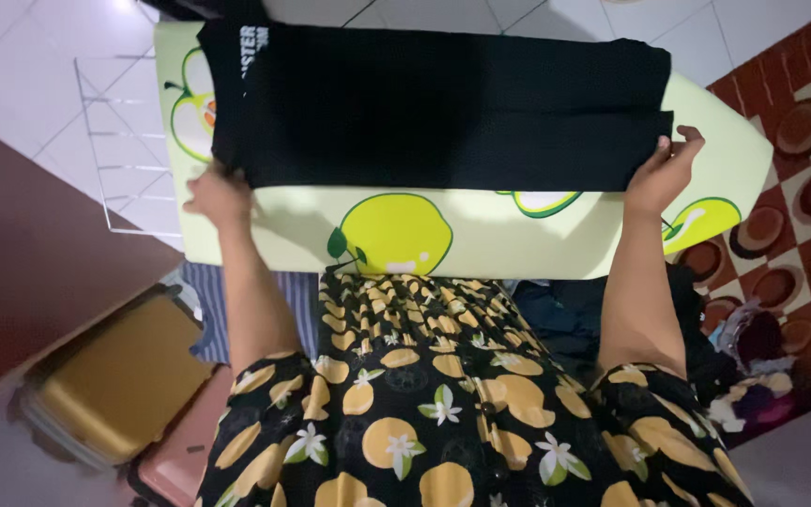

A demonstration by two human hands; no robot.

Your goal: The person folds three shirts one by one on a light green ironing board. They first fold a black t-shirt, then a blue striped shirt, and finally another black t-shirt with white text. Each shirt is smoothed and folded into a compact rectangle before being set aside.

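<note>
Head view: 1 folded black fabric garment, white print patch upper left, on lime fruit-print ironing board. Left hand & right hand, fingers clamped on its lower corners.

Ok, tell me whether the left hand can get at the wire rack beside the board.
Probably yes: the left hand grips the black garment at the board's end, and the wire rack lies just beyond with nothing between.

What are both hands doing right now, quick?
Left hand: closed, gripping one edge of the black garment.
Right hand: closed, fingers pinching the garment's other edge.
</note>
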